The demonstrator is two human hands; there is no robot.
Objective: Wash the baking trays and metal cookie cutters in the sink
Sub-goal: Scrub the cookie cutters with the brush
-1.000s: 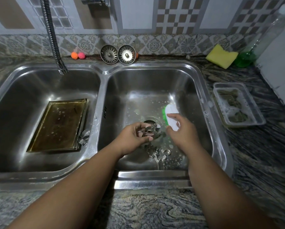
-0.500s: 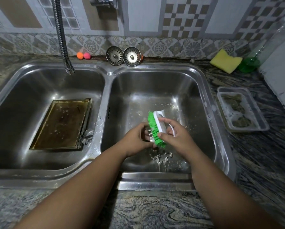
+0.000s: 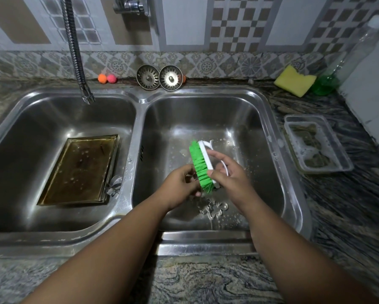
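Two basins make up one steel sink [image 3: 140, 99], set into a marbled counter [image 3: 206, 281] that runs along the front and the right side.

Left basin: a rectangular baking tray [image 3: 81, 170], brown-stained, lies flat on the basin floor with droplets on its surface.

Right counter: a clear plastic container [image 3: 305, 116] holds foamy water and dark bits; contents not identifiable. Back right corner: a tall clear bottle [image 3: 346, 60] with green liquid at its base, and a yellow sponge [image 3: 295, 83] just beside it. A flexible metal faucet hose [image 3: 74, 47] hangs with its tip over the left basin.

Hands: both are over the right basin. The right hand [image 3: 230, 176] grips a green-bristled brush [image 3: 200, 164] by its white back, thumb and fingers wrapped on it, bristles facing left. The left hand [image 3: 179, 185] has its fingers curled round a small metal cutter [image 3: 191, 177], mostly hidden by them; the bristles touch it.

Two round sink strainers [image 3: 147, 77] stand side by side on the back ledge, behind the divider.

A figure-shaped cutter [image 3: 214, 209] lies on the wet right basin floor, just below the hands and near the front wall. A third cutter [image 3: 113, 185] sits in the left basin, touching the tray's near right corner.

An orange ball [image 3: 102, 78] and a pink ball [image 3: 111, 78] touch each other on the ledge, left of the strainers.
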